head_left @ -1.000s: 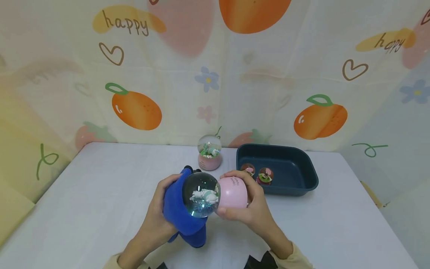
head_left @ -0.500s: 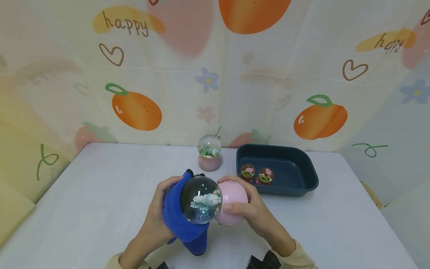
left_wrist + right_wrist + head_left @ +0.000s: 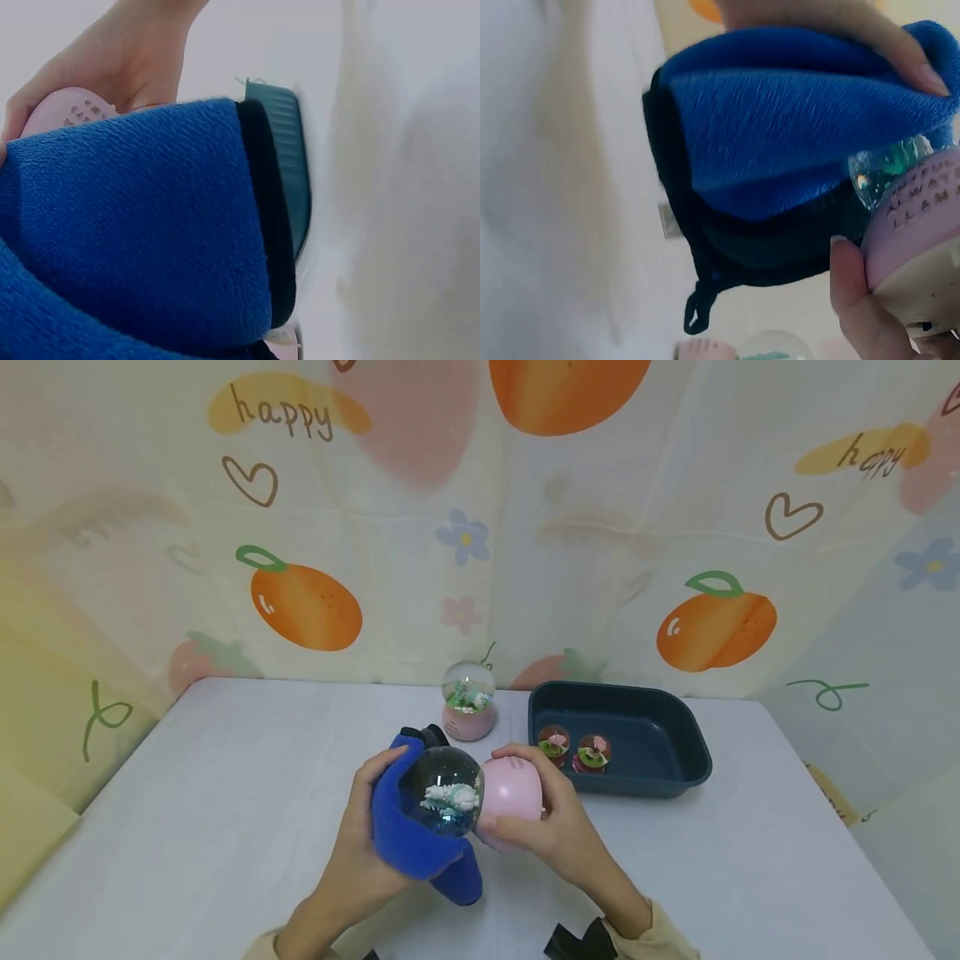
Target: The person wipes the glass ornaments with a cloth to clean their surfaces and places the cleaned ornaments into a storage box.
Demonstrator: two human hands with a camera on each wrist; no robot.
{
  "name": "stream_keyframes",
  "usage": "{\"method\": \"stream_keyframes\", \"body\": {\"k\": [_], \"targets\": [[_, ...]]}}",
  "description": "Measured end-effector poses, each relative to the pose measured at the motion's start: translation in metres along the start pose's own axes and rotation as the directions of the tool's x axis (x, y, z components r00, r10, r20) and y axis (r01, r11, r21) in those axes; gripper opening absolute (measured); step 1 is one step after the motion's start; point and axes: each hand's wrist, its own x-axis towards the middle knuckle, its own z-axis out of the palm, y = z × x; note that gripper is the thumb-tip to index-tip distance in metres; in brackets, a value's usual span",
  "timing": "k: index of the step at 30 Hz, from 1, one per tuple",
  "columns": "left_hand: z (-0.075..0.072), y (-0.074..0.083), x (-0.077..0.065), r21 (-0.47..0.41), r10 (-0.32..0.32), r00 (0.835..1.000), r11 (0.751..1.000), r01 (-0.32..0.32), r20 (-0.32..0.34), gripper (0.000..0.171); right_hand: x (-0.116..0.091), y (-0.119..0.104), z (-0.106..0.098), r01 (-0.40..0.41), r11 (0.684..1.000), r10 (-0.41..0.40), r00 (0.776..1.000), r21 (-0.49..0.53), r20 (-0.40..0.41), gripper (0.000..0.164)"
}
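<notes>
A snow globe lies on its side between my hands, its clear ball (image 3: 442, 793) to the left and its pink base (image 3: 512, 793) to the right. My right hand (image 3: 555, 814) grips the base, thumb in front and fingers over the top. Against the ball, my left hand (image 3: 367, 835) holds a blue plush cloth (image 3: 408, 847), which wraps its left and lower sides. The cloth (image 3: 765, 135) has a black hem and a small hanging loop (image 3: 697, 311) in the right wrist view. Raised lettering shows on the pink base (image 3: 915, 202) there.
Behind my hands a second snow globe (image 3: 468, 702) stands upright on a pink base. A dark teal tray (image 3: 652, 752) at the back right holds two small globes (image 3: 554, 743) with pink and green insides. A white cloth covers the table (image 3: 247, 793).
Over the last second the cloth turns and shifts a little against the ball, its black hem showing more at the top. The snow globe dips, then rises and moves slightly left.
</notes>
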Motion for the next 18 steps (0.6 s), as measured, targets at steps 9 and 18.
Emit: {"method": "stream_keyframes", "body": {"k": [9,18], "targets": [[0.0007,0.0052,-0.0001,0.061,-0.087,0.996,0.994,0.089,-0.031,0.112,0.002,-0.0021,-0.0051,-0.037,0.999,0.039,0.993,-0.025,0.115,0.051],[-0.0012,0.0051,0.0004,0.09,-0.095,0.995,0.991,0.096,-0.025,0.111,0.0002,-0.0035,-0.0046,-0.071,0.997,0.069,0.993,0.017,0.098,0.067]]}}
